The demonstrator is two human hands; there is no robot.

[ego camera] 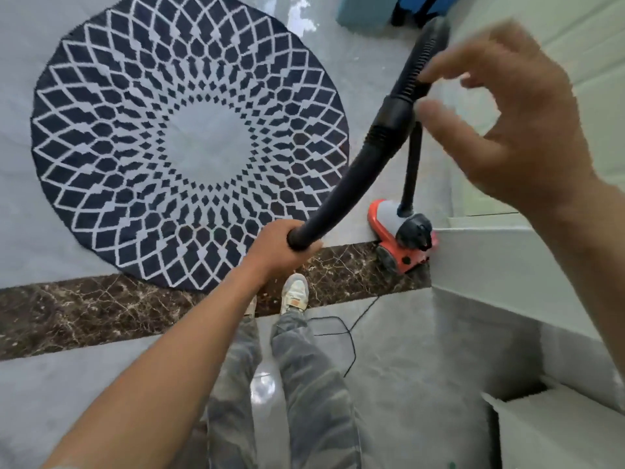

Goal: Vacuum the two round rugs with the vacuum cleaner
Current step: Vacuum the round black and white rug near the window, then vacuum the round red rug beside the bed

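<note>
A round rug (101,130) is lying flat on the far left part of the floor (33,258). It is looking soft and fuzzy, dark blue with white diamond lines and a plain grey middle. Its near edge is lying over a dark brown stone strip (84,313) that is running across the shiny grey floor.

The left hand (280,248) is reaching forward with the arm straight, and its fingers are wrapping tight round the end of the black hose (341,191). The hose is smooth and bent here, then turning ribbed higher up.

A pale shoe (295,292) is standing on the strip. A thin black cord (351,336) is lying in a loop just beside it.

The vacuum (406,258) is sitting on the floor at the corner of a white wall (490,265), right of the rug. It is orange and grey, round, with wheels.

The right hand (517,130) is hanging high by the ribbed part, fingers apart and loosely bent, holding nothing. It is blurry, so I cannot tell if a fingertip is touching the hose.
</note>
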